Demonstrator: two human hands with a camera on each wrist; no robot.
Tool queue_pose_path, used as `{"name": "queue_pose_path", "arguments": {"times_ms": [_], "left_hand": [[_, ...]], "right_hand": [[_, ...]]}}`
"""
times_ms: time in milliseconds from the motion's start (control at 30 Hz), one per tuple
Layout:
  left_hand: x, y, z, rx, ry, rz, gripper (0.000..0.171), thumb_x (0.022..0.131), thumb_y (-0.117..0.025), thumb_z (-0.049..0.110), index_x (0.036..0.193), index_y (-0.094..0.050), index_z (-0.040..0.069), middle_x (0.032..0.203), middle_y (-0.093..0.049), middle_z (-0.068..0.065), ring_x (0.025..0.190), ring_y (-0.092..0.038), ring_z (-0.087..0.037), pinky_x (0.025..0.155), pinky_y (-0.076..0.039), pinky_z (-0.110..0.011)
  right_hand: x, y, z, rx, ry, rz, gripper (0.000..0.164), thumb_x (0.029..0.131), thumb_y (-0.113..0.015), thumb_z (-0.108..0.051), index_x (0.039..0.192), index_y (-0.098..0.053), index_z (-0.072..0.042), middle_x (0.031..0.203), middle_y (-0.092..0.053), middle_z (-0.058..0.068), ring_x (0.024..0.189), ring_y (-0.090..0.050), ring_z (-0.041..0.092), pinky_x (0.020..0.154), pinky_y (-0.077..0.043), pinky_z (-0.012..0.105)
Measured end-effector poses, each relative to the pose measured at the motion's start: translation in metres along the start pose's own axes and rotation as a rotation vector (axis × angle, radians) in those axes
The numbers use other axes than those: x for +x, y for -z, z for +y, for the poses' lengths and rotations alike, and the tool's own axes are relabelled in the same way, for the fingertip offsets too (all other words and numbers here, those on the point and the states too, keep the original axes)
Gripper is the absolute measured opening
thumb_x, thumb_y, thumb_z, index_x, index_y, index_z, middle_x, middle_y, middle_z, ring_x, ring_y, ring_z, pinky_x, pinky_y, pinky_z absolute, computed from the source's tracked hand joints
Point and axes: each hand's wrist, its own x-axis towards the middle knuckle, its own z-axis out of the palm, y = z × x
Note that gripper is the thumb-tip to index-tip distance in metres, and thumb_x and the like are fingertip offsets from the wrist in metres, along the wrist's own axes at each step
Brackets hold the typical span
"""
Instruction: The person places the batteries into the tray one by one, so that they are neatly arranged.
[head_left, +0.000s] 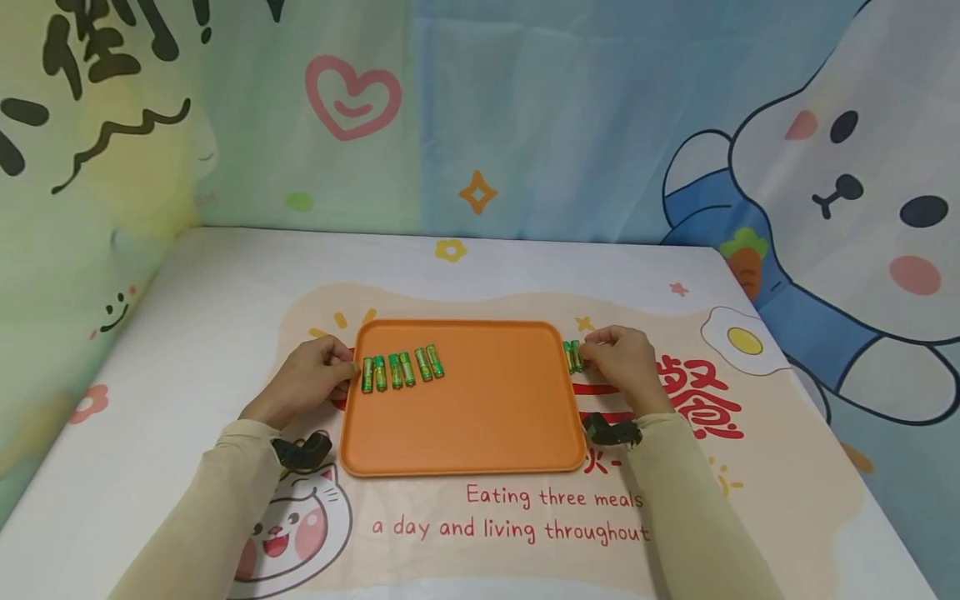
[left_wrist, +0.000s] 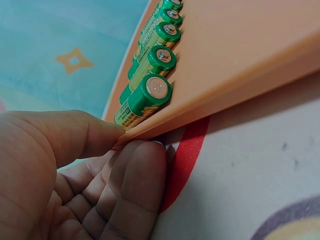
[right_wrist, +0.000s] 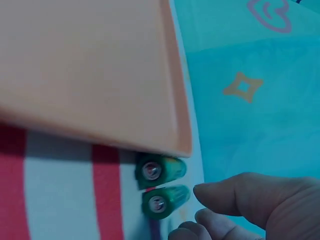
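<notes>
An orange tray (head_left: 465, 417) lies on the table, with several green batteries (head_left: 395, 371) in a row near its upper left corner. My left hand (head_left: 318, 371) pinches the tray's left rim between thumb and fingers, right beside the end battery (left_wrist: 150, 97). Outside the tray's right edge, two green batteries (right_wrist: 167, 197) lie side by side, close to the rim. My right hand (head_left: 621, 358) is just right of them. Its thumb (right_wrist: 220, 192) points at the nearer battery, and the fingers are bent loosely below, with nothing seen between them.
A printed cloth (head_left: 510, 542) with lettering and cartoon figures covers the table. Behind it hangs a printed backdrop (head_left: 570, 125) with a large rabbit figure on the right. A black camera mount (head_left: 302, 452) sits on the left wrist and another mount (head_left: 613, 430) on the right.
</notes>
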Motion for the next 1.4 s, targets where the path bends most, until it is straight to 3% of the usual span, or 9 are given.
{"name": "queue_pose_path", "arguments": {"times_ms": [267,867,1400], "left_hand": [[-0.0017,0.0001,-0.0011,-0.006,0.0,0.007,0.017,0.102,-0.06,0.007,0.111,-0.056,-0.006,0.087,-0.063,-0.01,0.069,-0.064,-0.015,0.064,-0.06,-0.028],[-0.0009,0.0003,-0.003,-0.024,0.007,0.002,0.018,0.101,-0.06,0.007,0.112,-0.056,-0.006,0.088,-0.063,-0.011,0.07,-0.065,-0.015,0.065,-0.06,-0.029],[0.0009,-0.0006,-0.002,-0.038,0.018,-0.002,0.017,0.101,-0.06,0.006,0.112,-0.055,-0.006,0.087,-0.061,-0.01,0.069,-0.062,-0.016,0.064,-0.059,-0.029]], "right_hand": [[0.0023,-0.0033,0.0069,-0.044,0.053,-0.042,0.031,0.092,-0.071,-0.025,0.114,-0.07,-0.002,0.092,-0.069,0.006,0.081,-0.063,0.019,0.071,-0.052,0.028],[-0.001,-0.007,0.0074,-0.05,-0.017,-0.038,0.034,0.094,-0.071,-0.028,0.117,-0.071,-0.003,0.111,-0.066,0.013,0.096,-0.058,0.027,0.077,-0.051,0.029],[-0.0015,-0.0073,0.0019,-0.131,-0.055,-0.014,0.035,0.093,-0.072,-0.03,0.115,-0.074,-0.003,0.103,-0.069,0.013,0.092,-0.06,0.027,0.071,-0.052,0.027]]}}
